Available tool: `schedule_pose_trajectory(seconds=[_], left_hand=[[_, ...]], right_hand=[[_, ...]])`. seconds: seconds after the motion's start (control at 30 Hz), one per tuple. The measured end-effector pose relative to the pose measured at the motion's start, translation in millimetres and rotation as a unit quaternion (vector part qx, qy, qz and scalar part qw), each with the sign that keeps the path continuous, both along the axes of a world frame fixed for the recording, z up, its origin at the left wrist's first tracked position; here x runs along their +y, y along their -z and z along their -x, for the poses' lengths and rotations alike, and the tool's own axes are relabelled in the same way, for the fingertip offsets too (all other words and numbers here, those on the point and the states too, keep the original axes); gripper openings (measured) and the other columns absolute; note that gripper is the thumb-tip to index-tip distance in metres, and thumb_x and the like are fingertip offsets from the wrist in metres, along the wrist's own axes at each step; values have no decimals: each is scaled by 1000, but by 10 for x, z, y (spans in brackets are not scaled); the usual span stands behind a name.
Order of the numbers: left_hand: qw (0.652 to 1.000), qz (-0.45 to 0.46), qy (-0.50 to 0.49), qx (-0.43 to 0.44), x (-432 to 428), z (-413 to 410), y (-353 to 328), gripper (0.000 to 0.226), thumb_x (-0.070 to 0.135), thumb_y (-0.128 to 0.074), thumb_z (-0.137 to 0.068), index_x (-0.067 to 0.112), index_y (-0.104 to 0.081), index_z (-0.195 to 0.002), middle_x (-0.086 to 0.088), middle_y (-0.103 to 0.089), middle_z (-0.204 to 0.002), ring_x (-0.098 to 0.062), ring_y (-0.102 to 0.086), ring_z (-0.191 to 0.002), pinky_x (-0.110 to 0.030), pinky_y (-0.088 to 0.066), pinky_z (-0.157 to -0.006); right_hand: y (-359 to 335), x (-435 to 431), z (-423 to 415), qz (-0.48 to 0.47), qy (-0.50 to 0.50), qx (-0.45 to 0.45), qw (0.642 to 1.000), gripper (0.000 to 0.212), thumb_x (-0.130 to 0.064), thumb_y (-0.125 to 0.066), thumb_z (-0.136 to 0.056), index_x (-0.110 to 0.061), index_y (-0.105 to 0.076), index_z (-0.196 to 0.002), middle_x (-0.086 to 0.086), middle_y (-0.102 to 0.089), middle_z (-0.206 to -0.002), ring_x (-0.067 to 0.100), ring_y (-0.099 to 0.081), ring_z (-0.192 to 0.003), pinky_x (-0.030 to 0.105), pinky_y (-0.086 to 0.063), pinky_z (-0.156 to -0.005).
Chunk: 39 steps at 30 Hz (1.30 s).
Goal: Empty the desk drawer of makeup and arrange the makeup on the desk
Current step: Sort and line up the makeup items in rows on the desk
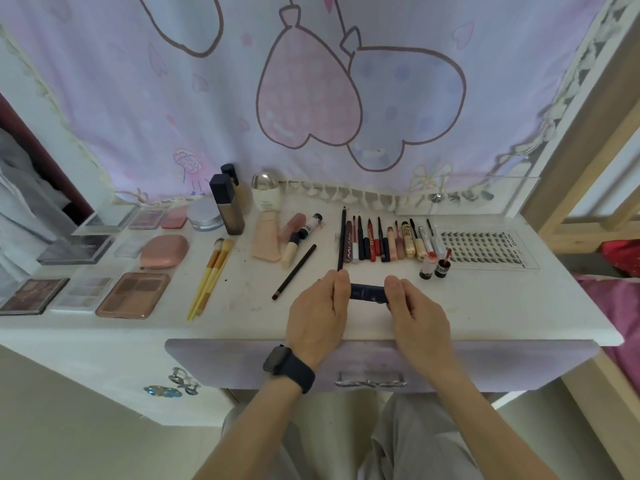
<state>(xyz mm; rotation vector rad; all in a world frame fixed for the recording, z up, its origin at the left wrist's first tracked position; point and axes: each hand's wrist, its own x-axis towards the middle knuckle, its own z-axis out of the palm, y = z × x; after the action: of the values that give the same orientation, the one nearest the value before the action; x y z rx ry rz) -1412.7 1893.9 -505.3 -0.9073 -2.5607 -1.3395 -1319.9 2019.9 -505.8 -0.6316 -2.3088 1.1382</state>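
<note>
A dark blue makeup tube [367, 292] lies crosswise just above the white desk [485, 313], held at both ends. My left hand [317, 318], with a dark watch on the wrist, pinches its left end. My right hand [414, 315] pinches its right end. Behind them stands a row of pencils, liners and mascaras [384, 242]. A loose black pencil [294, 271] lies slanted to the left. The lilac drawer front [225, 362] with its metal handle [370, 381] sits shut below the desk edge.
Palettes and compacts [133, 294] fill the desk's left side, with two yellow brushes [211, 277] beside them. Foundation bottles [227, 209] and a jar stand at the back. A lash tray [485, 245] and two small red bottles [434, 265] lie right. A curtain hangs behind.
</note>
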Motion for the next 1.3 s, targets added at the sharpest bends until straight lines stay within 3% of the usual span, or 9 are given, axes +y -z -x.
schedule_pose_trajectory(seconds=[0.1, 0.2, 0.37, 0.57, 0.7, 0.87, 1.03, 1.13, 1.3], left_hand=[[995, -73, -14, -65, -48, 48, -43, 43, 59, -25, -102, 31, -44, -77, 11, -42, -59, -5, -41, -52, -19, -32, -49], [978, -150, -28, -143, -143, 128, -72, 41, 54, -30, -100, 23, -53, -86, 14, -52, -66, -1, -43, -56, -17, -37, -56], [965, -188, -11, -183, -148, 108, -103, 19, 34, -45, -104, 22, -59, -101, 7, -67, -85, 2, -51, -62, -26, -41, -67], [956, -221, -2, -192, -166, 100, -135, 4, 25, -57, -100, 24, -60, -102, 8, -71, -92, -3, -51, -57, -17, -46, -55], [959, -214, -1, -187, -162, 109, -123, 6, 21, -58, -100, 25, -60, -104, 5, -70, -98, -6, -55, -57, -15, -49, -62], [972, -166, 15, -167, -144, 117, -111, 22, 28, -45, -105, 42, -59, -116, 24, -69, -95, -1, -57, -65, -8, -46, -68], [977, -139, 11, -161, -105, 89, -124, 15, 34, -47, -104, 46, -54, -107, 27, -67, -95, -1, -62, -70, -8, -46, -67], [979, -114, 20, -169, -91, 78, -106, 11, 36, -52, -101, 37, -56, -111, 28, -69, -97, -1, -65, -73, -12, -49, -69], [979, -86, 34, -181, -53, 94, -96, 12, 35, -53, -102, 32, -54, -113, 29, -70, -99, 0, -66, -76, -30, -54, -80]], right_hand=[[-63, 25, 16, 80, 21, 39, 996, 54, -65, -29, -96, -22, -56, -77, 1, -57, -66, 5, -47, -57, 30, -40, -58], [-97, 125, -6, 185, 39, 104, 976, 50, -60, -34, -99, -20, -58, -79, -14, -52, -63, -1, -46, -58, 12, -38, -57], [-60, 173, -99, 195, 13, 142, 970, 35, -39, -42, -107, -17, -62, -89, -14, -59, -67, 1, -47, -62, 11, -41, -59], [-147, 241, -170, 239, -13, 171, 956, 27, -34, -50, -102, -15, -69, -106, -7, -71, -80, 2, -55, -67, 12, -48, -67], [-148, 233, -176, 235, -31, 173, 956, 16, -20, -54, -103, -17, -69, -108, -4, -76, -90, 2, -58, -70, 13, -49, -69], [-105, 233, -164, 217, -56, 156, 962, 14, -12, -62, -100, -22, -66, -108, -8, -75, -102, 12, -68, -91, 20, -53, -77], [-90, 198, -177, 141, -66, 120, 981, 24, -39, -45, -104, -39, -66, -116, -15, -73, -94, 3, -61, -78, 11, -47, -72], [-103, 217, -210, 154, -69, 113, 979, 25, -47, -48, -100, -36, -67, -111, -13, -74, -90, 4, -62, -70, 13, -49, -70], [-79, 473, -478, 207, -62, 127, 968, 17, -24, -60, -100, -24, -66, -115, -5, -77, -101, 15, -70, -73, 21, -56, -71]])
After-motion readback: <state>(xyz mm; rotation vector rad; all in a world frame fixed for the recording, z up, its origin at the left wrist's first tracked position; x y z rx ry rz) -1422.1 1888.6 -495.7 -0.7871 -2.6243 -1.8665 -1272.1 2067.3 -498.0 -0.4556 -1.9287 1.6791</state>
